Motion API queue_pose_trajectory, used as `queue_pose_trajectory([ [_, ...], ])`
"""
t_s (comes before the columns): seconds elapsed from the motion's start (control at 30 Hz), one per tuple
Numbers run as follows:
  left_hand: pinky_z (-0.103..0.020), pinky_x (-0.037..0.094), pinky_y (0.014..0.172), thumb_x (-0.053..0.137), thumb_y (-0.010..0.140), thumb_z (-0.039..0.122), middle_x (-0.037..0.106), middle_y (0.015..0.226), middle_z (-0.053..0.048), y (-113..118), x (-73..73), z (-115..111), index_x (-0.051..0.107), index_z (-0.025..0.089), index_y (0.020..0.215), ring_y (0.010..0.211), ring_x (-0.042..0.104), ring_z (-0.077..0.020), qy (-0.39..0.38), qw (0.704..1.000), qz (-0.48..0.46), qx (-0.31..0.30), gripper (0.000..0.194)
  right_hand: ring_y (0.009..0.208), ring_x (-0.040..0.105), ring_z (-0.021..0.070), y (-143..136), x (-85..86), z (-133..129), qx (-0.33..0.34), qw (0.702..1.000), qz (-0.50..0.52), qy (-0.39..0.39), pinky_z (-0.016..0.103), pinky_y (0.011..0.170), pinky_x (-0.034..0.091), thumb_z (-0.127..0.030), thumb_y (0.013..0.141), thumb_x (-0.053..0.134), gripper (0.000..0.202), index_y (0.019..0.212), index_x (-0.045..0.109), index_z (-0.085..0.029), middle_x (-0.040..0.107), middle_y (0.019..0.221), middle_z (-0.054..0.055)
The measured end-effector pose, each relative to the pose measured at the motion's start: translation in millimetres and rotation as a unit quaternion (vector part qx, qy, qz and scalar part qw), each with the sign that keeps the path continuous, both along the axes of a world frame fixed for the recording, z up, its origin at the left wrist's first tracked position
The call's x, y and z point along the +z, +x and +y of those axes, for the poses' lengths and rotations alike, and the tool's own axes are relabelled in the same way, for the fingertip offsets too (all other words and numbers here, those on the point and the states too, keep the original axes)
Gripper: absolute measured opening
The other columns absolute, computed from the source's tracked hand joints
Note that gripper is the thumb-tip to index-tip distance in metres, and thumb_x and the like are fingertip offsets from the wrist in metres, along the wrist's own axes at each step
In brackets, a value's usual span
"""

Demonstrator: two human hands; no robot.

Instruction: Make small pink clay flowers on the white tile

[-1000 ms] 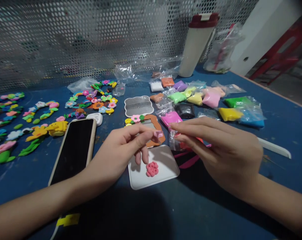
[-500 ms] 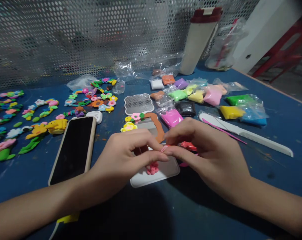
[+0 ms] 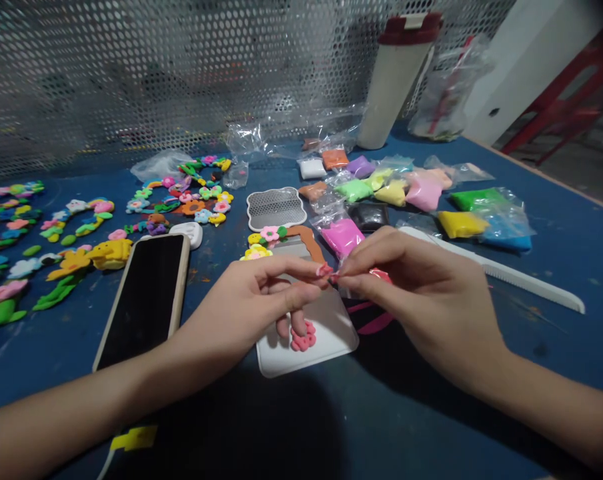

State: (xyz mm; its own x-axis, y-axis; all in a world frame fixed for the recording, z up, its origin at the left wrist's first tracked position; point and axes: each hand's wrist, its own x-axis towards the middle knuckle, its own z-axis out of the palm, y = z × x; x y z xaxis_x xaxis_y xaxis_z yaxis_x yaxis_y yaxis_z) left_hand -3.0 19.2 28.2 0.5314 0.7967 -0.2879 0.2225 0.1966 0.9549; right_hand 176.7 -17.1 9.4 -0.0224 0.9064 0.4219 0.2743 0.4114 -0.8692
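Observation:
Between my left hand (image 3: 261,293) and my right hand (image 3: 421,293) is some pinkish-red modelling clay (image 3: 324,270). A small lump rests at my left thumb and fingertips, and my right thumb and forefinger pinch a tiny bit beside it. Below them, a coral-pink clay ring of small balls (image 3: 304,337) lies on a white rounded panel (image 3: 326,353); my left lower fingers hang close to it. Behind my hands is a mirror with a brown clay border (image 3: 308,237), a pink clay flower (image 3: 270,233) and yellow flowers. My left hand partly covers it.
A phone (image 3: 146,293) lies left, near several clay-decorated pieces (image 3: 201,207). Bagged clay packets (image 3: 344,237) spread behind my right hand, with a white comb (image 3: 531,277) to the right. A tumbler (image 3: 396,87) stands at the back by a perforated metal screen (image 3: 181,73).
My fingertips have drawn slightly apart, and the clay between them shows more. My left lower fingers have extended downward, and more of the pink ring is visible.

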Motion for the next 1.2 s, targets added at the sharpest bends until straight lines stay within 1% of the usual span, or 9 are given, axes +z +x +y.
queue_pose_trajectory([
  [0.17,-0.017,0.047,0.045,0.065,0.074,0.018,0.061,0.051,0.003,1,2.0,-5,0.071,0.019,0.076,0.043,0.054,-0.0087,-0.031,1.000,-0.001,-0.001,0.006,0.076,0.057,0.0131,-5,-2.0,-2,0.031,0.996,-0.075,0.047,0.027,0.069,0.048,-0.012,0.079,0.066,0.009,0.077,0.066,-0.020,0.060,0.078,-0.001],
  [0.33,-0.016,0.045,0.044,0.067,0.074,0.021,0.062,0.055,0.003,2,2.5,-10,0.069,0.017,0.071,0.046,0.055,-0.0081,-0.033,0.999,0.000,-0.007,0.006,0.090,0.058,0.0158,-5,-2.5,2,0.034,0.989,-0.135,0.058,0.027,0.071,0.052,-0.019,0.078,0.069,0.032,0.108,0.058,-0.022,0.058,0.102,0.004],
  [0.53,-0.012,0.040,0.045,0.066,0.078,0.020,0.057,0.054,0.007,1,5.1,-8,0.065,0.017,0.065,0.046,0.049,-0.0043,0.058,0.996,-0.028,0.057,0.013,0.095,0.060,0.0195,-1,-0.8,3,0.034,0.964,-0.227,0.133,0.031,0.080,0.051,-0.026,0.081,0.066,0.026,0.105,0.057,-0.019,0.063,0.103,0.007],
  [0.63,-0.012,0.040,0.048,0.065,0.082,0.026,0.057,0.056,0.008,-5,7.5,-4,0.066,0.020,0.075,0.050,0.050,-0.0046,0.110,0.988,-0.020,0.102,0.009,0.100,0.060,0.0210,2,-0.8,4,0.053,0.961,-0.245,0.115,0.033,0.082,0.051,-0.029,0.080,0.067,0.037,0.113,0.052,-0.019,0.061,0.110,0.009],
  [0.73,-0.014,0.041,0.051,0.066,0.081,0.025,0.060,0.054,0.006,-8,9.2,-4,0.065,0.019,0.071,0.051,0.053,-0.0061,0.102,0.991,-0.011,0.083,0.012,0.096,0.061,0.0196,2,1.2,5,0.053,0.968,-0.241,0.053,0.032,0.079,0.052,-0.025,0.082,0.065,0.033,0.112,0.051,-0.020,0.062,0.108,0.008],
  [0.83,-0.017,0.041,0.050,0.063,0.083,0.028,0.062,0.050,0.003,-8,9.5,-7,0.063,0.015,0.064,0.047,0.056,-0.0084,0.057,0.997,-0.023,0.047,0.023,0.087,0.062,0.0180,3,6.1,9,0.026,0.967,-0.251,0.024,0.031,0.073,0.052,-0.024,0.083,0.063,0.027,0.107,0.053,-0.020,0.064,0.099,0.006],
  [0.93,-0.019,0.042,0.048,0.058,0.085,0.035,0.064,0.049,0.000,-6,8.4,-9,0.061,0.014,0.063,0.045,0.058,-0.0104,0.007,0.999,-0.039,0.034,0.031,0.087,0.062,0.0181,16,12.3,22,-0.031,0.941,-0.334,0.034,0.031,0.072,0.052,-0.030,0.086,0.059,0.022,0.105,0.056,-0.020,0.062,0.100,0.006],
  [1.07,-0.022,0.046,0.048,0.055,0.087,0.037,0.067,0.055,-0.004,-4,6.5,-8,0.062,0.012,0.075,0.047,0.063,-0.0147,-0.038,0.998,-0.037,0.022,0.029,0.092,0.060,0.0266,61,16.4,54,-0.178,0.896,-0.406,0.037,0.040,0.074,0.049,-0.028,0.088,0.053,0.019,0.099,0.059,-0.015,0.061,0.099,0.014],
  [1.2,-0.025,0.051,0.050,0.061,0.084,0.029,0.068,0.066,-0.003,-3,6.0,-8,0.063,0.013,0.098,0.050,0.065,-0.0150,-0.063,0.995,-0.064,0.046,0.022,0.092,0.058,0.0299,109,1.7,81,-0.290,0.867,-0.404,0.030,0.042,0.073,0.047,-0.032,0.087,0.055,0.026,0.097,0.061,-0.009,0.060,0.098,0.020],
])
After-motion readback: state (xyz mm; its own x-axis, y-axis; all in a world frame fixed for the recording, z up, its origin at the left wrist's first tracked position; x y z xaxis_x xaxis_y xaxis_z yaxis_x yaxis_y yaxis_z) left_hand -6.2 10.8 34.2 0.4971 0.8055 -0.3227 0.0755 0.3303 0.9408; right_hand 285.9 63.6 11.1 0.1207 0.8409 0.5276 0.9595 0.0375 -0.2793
